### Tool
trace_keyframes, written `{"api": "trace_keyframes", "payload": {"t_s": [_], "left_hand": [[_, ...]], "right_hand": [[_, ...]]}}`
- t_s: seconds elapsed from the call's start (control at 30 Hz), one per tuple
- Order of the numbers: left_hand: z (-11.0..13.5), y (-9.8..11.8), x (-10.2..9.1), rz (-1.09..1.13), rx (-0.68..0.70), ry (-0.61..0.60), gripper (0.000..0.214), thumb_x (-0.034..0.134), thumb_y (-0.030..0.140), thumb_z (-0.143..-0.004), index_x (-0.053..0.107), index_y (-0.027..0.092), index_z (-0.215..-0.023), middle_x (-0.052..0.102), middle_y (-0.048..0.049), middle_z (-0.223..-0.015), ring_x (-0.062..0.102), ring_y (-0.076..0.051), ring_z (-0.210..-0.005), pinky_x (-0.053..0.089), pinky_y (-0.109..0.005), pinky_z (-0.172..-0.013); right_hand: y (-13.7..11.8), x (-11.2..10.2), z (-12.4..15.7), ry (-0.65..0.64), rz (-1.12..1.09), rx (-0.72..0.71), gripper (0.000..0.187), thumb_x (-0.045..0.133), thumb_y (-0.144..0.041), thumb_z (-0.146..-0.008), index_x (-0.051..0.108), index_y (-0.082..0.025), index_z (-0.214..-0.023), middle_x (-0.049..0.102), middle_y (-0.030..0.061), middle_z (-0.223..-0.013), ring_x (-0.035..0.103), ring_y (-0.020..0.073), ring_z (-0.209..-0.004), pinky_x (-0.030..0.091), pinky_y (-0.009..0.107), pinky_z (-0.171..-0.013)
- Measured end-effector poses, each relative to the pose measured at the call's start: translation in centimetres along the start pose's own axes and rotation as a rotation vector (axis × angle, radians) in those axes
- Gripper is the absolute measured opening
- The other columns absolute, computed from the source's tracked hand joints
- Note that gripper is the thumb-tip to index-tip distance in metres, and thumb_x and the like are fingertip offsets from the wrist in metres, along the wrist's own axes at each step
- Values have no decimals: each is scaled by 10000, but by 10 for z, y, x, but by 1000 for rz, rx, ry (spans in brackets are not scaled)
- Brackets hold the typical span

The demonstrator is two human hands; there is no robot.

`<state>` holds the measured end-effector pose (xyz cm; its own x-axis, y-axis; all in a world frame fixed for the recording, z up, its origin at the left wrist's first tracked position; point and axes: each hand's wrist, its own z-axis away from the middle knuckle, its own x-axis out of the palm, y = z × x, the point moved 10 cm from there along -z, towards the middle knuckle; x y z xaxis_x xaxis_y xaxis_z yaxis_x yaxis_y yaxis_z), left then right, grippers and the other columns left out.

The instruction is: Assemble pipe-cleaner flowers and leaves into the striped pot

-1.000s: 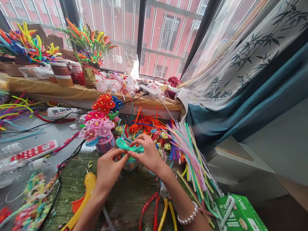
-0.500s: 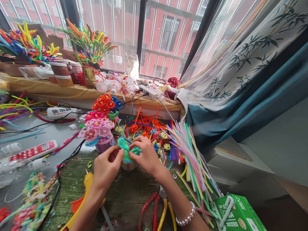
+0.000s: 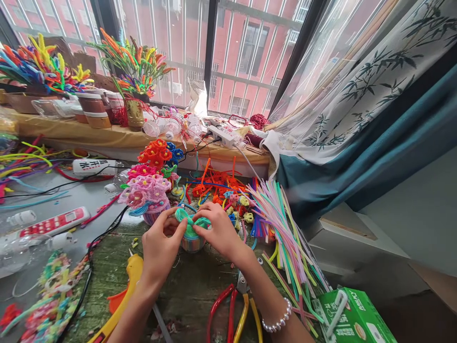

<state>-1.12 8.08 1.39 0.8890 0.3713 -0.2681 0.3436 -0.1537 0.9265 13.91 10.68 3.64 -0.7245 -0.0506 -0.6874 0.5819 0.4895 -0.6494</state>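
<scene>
Over a small striped pot (image 3: 193, 245), a green pipe-cleaner bow (image 3: 183, 216) is pinched between my two hands. Thumb and index finger of my left hand (image 3: 162, 240) close on its left loop. At its right side, my right hand (image 3: 217, 226) pinches near the middle, fingers bent down over the pot. More green fuzzy material fills the top of the pot. Just to the left stands another pot with pink pipe-cleaner flowers (image 3: 152, 190). The fingertips hide part of the bow.
A yellow glue gun (image 3: 132, 276) lies by my left forearm. Pliers with red and yellow handles (image 3: 237, 305) lie under my right forearm. Loose pastel pipe cleaners (image 3: 282, 228) spread to the right, near a green box (image 3: 357, 314). A black cable (image 3: 91, 257) crosses the left side.
The left loop of the bow sits slightly lower and flatter, with my left fingers closer over it. Both hands keep their pinch; the view has shifted slightly.
</scene>
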Motion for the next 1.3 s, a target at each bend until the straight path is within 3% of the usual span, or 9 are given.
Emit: {"api": "trace_keyframes", "payload": {"t_s": [0.17, 0.27, 0.43, 0.6, 0.73, 0.83, 1.03, 1.2, 1.3], "left_hand": [[1, 1, 1, -9, 9, -4, 455, 665, 527, -732, 674, 193, -1040, 677, 19, -680, 632, -168, -615, 517, -277, -621], [0, 0, 2, -15, 6, -9, 455, 665, 536, -729, 676, 193, -1027, 688, 10, -702, 633, -172, -631, 516, -282, -632], [-1, -2, 3, -13, -3, -7, 441, 656, 551, -719, 675, 199, -983, 668, 18, -668, 622, -171, -611, 501, -278, -609], [-2, 1, 2, -10, 3, -6, 430, 647, 550, -703, 673, 201, -954, 667, 22, -638, 619, -174, -587, 497, -279, -593], [-2, 2, 0, -12, 10, -2, 415, 642, 549, -703, 674, 201, -928, 649, 30, -605, 596, -165, -561, 476, -273, -574], [-2, 1, 1, -9, 6, -14, 424, 633, 560, -704, 675, 197, -920, 659, 22, -611, 603, -169, -567, 481, -280, -585], [-2, -2, 3, -8, -8, -30, 457, 629, 573, -697, 678, 188, -937, 679, 5, -638, 618, -180, -588, 486, -292, -605], [-3, -2, 3, -7, -12, -30, 436, 620, 572, -692, 679, 199, -910, 672, 10, -621, 619, -185, -577, 479, -295, -599], [-4, -3, 2, -3, -16, -31, 443, 601, 582, -704, 678, 202, -918, 678, 5, -620, 640, -198, -592, 487, -302, -611]], "right_hand": [[19, -34, 0, 79, 89, 157, 104, 838, -208, -763, 739, -197, -792, 700, 51, -902, 648, 208, -863, 463, 311, -761], [33, -44, 12, -50, 181, 332, 294, 823, -389, -781, 696, -193, -603, 662, 34, -621, 594, 185, -603, 364, 292, -567], [32, -7, 38, -405, 151, 388, 379, 839, -486, -718, 690, -186, -540, 628, 14, -518, 583, 161, -544, 315, 260, -510], [32, 35, 44, -312, -311, 466, 223, 783, -251, -748, 655, -181, -580, 634, -5, -551, 595, 143, -539, 382, 220, -505], [25, 44, 59, -330, -537, 494, 282, 696, -368, -843, 672, -174, -640, 626, -14, -517, 592, 127, -450, 440, 216, -467], [18, 4, 70, -77, -922, 393, 358, 805, -498, -757, 727, -159, -676, 649, 2, -521, 583, 119, -440, 421, 213, -453], [30, -108, 111, 577, -1263, 165, 297, 936, -392, -670, 696, -217, -663, 519, -74, -482, 459, 46, -428, 371, 140, -440], [35, -144, 141, 674, -1214, 190, 367, 883, -400, -731, 582, -215, -630, 325, -121, -451, 181, 29, -338, 249, 182, -369], [46, -128, 149, 483, -827, 419, 431, 777, -547, -795, 607, -204, -597, 296, -103, -399, 194, 51, -318, 146, 217, -346]]}}
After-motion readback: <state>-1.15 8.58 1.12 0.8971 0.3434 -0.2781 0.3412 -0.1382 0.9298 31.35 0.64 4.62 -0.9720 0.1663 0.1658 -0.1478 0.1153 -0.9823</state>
